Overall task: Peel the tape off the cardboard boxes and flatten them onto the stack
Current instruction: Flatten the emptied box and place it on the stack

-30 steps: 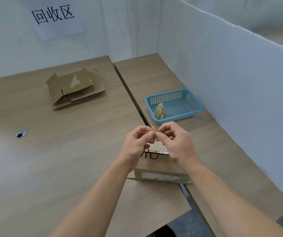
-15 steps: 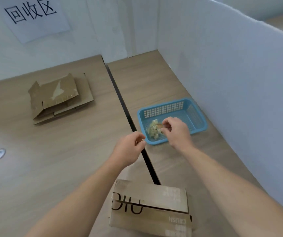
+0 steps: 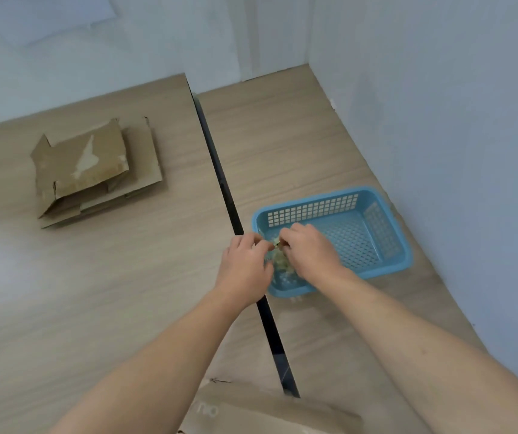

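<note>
Disposal step: the left hand (image 3: pixel 245 261) and right hand (image 3: pixel 309 249) pinch a tape scrap (image 3: pixel 277 245) in curled fingers over the blue basket (image 3: pixel 314 211). Next, probably: flatten the box (image 3: pixel 267 415), lying at the near table edge, onto the stack (image 3: pixel 94 170).

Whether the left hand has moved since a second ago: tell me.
Yes. The left hand went forward, away from the cardboard box, up to the blue basket's left rim, beside the right hand.

L hand (image 3: pixel 245 264), R hand (image 3: pixel 309 249) pinch tape wad (image 3: pixel 282 266) in blue basket (image 3: pixel 314 209); cardboard stack (image 3: pixel 94 170) far L.
</note>
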